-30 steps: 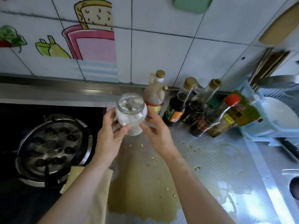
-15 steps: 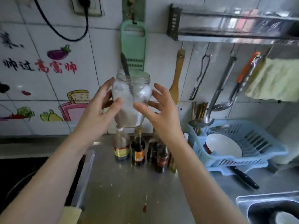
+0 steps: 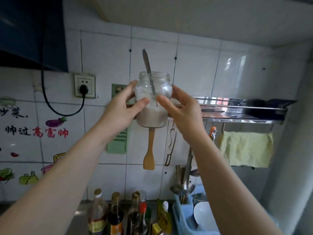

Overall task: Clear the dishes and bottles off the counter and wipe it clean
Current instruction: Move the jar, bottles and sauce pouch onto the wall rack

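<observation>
I hold a lidless glass jar (image 3: 153, 92) of white powder up in front of the tiled wall, level with the steel wall shelf (image 3: 237, 114). A metal spoon (image 3: 147, 61) stands in the jar, its handle sticking out above the rim. My left hand (image 3: 122, 106) grips the jar's left side and my right hand (image 3: 179, 107) clasps its right side. Far below, several sauce bottles (image 3: 116, 216) stand in a row at the back of the counter.
A wooden spatula (image 3: 149, 153), a green grater (image 3: 118, 141) and metal utensils hang on the wall behind the jar. A yellow cloth (image 3: 245, 148) hangs under the shelf. A blue dish rack (image 3: 184, 217) with a white bowl (image 3: 201, 216) stands at lower right. A plugged socket (image 3: 84, 85) is at left.
Both hands have lifted the jar from the counter up to shelf height. My view has tilted up, from the counter and stove to the wall.
</observation>
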